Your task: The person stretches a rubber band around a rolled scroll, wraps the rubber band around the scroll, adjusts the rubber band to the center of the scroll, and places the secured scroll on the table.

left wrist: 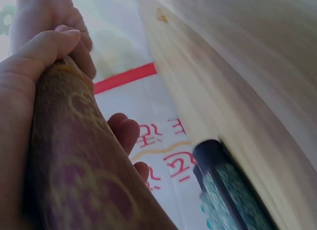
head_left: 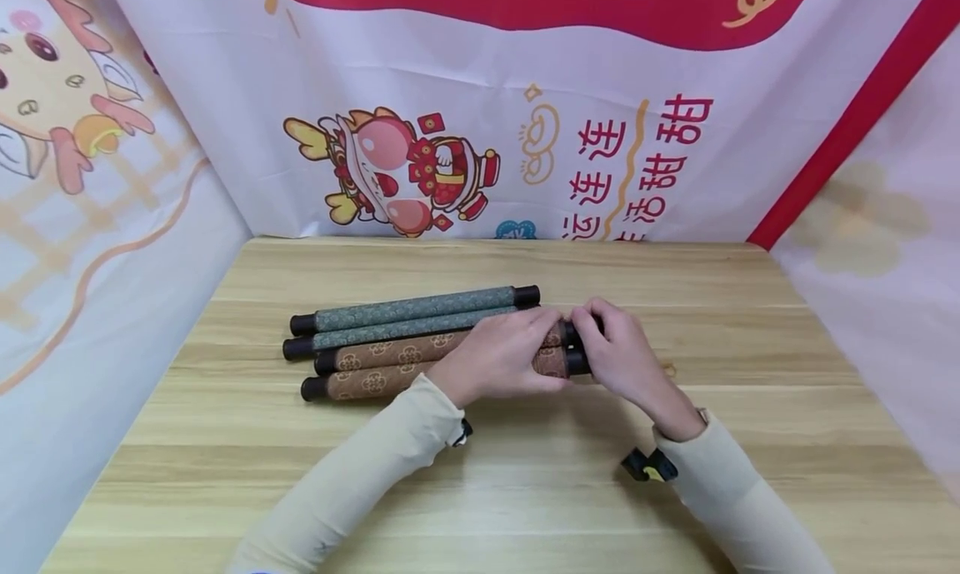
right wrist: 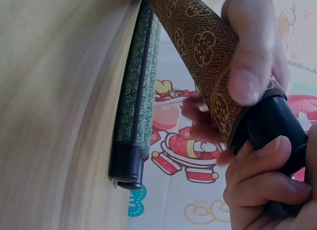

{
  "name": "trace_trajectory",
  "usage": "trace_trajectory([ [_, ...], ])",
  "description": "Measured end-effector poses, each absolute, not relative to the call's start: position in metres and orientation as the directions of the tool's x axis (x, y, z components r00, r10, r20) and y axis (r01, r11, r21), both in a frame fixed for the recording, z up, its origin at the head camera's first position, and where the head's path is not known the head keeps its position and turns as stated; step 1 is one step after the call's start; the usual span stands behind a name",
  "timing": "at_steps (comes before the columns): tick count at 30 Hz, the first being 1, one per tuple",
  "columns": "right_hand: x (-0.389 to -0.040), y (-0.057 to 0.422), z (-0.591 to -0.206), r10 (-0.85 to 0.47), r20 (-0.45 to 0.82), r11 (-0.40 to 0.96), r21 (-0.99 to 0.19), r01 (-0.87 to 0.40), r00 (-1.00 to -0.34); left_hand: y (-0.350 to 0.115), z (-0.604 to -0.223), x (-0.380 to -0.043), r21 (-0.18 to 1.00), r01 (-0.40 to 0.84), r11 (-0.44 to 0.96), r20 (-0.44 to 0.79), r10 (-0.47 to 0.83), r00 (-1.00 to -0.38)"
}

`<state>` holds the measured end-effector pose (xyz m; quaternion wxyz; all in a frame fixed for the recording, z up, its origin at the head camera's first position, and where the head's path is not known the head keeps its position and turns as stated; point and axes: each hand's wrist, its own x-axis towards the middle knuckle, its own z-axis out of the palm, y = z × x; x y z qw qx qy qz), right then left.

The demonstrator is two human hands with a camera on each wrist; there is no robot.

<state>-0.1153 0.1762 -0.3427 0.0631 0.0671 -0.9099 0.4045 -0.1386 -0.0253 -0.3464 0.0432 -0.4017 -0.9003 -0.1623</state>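
A brown scroll with a gold flower pattern, wound as two side-by-side rolls with black end knobs, lies across the middle of the table. My left hand grips it near its right end, thumb on the near side. A thin orange band circles the brown cloth just beside that thumb. Around the black knobs at the right end curl the fingers of my right hand. Behind lies a teal patterned scroll, also in two rolls with black knobs, untouched by either hand.
A small yellow loop lies on the wooden table just right of my right hand. Printed white cloth with red lettering and cartoon figures rises along the table's back edge, and more cloth hangs at both sides.
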Motion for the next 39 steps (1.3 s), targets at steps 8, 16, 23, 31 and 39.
trace_trajectory([
  [8,-0.118,0.181,-0.34,-0.063,0.136,0.651,-0.745,-0.144,-0.989,-0.059,-0.353,-0.139,0.319,0.664,0.676,0.139,0.66,-0.738],
  [16,-0.113,0.18,-0.341,-0.057,0.155,0.66,-0.735,-0.154,-0.986,-0.033,-0.34,-0.138,0.215,0.728,0.651,0.169,0.71,-0.684],
  [23,-0.113,0.177,-0.341,-0.072,0.159,0.657,-0.736,-0.167,-0.985,-0.006,-0.334,-0.134,0.255,0.698,0.67,0.171,0.679,-0.714],
  [31,-0.117,0.173,-0.343,-0.085,0.154,0.661,-0.73,-0.171,-0.984,-0.021,-0.344,-0.134,0.24,0.642,0.728,0.138,0.629,-0.765],
  [39,-0.116,0.181,-0.339,-0.097,0.149,0.643,-0.745,-0.176,-0.984,-0.067,-0.359,-0.135,0.263,0.629,0.732,0.095,0.629,-0.772],
])
